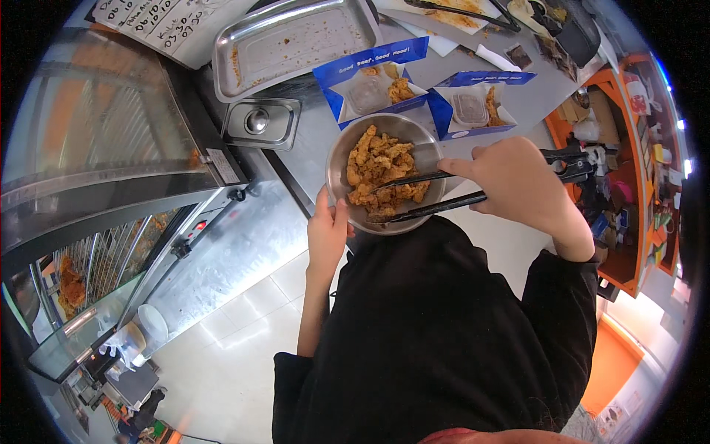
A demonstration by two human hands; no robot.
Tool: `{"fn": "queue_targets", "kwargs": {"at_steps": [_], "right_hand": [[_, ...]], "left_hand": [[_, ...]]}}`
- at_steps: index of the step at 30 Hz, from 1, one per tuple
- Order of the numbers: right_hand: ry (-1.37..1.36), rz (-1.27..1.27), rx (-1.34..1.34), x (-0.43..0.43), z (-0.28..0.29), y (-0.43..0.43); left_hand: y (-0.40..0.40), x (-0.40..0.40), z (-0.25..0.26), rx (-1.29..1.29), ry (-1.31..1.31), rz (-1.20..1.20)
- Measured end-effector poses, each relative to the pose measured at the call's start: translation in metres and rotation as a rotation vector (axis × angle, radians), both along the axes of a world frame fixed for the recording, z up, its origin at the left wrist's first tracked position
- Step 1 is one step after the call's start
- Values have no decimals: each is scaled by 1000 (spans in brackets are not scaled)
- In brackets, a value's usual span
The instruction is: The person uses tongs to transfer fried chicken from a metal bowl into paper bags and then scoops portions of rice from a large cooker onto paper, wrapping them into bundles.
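Observation:
My left hand (328,236) grips the rim of a round steel bowl (339,166) at its lower left. Fried, breaded strips (383,161) fill the left part of the bowl. In my right hand (513,180) is a pair of black tongs (438,206). Their jaws are spread inside the bowl, among the lower strips. Just beyond the bowl stand two open blue-and-white takeaway boxes, a left box (339,102) and a right box (444,114). Each has a lidded clear plastic tub and some fried pieces in it.
A steel tray (294,47) with crumbs lies at the back, near a small steel lid (257,121). A knife (493,57) rests by a cutting board at upper right. To the left stands a glass-fronted warming cabinet (111,139). Orange shelves (627,233) are at right.

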State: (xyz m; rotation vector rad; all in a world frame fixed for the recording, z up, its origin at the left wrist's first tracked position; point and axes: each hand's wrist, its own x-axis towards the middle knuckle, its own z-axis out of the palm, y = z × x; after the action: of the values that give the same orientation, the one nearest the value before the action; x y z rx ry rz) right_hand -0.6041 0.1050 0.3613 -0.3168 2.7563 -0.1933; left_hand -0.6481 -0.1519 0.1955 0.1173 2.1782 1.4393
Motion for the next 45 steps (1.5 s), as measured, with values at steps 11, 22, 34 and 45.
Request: {"fn": "queue_targets", "kwargs": {"at_steps": [11,22,34,45], "right_hand": [[73,-13,117,5,-19,-6],[117,-89,63,11,-3,8],[96,14,193,19,2,-20],[211,155,42,4,-19,3]], "left_hand": [[-2,1,2,-12,-19,-17],[-7,4,1,-62,-58,-3],[-7,10,3,11,-3,27],[-1,9,10,31,95,-16]]}}
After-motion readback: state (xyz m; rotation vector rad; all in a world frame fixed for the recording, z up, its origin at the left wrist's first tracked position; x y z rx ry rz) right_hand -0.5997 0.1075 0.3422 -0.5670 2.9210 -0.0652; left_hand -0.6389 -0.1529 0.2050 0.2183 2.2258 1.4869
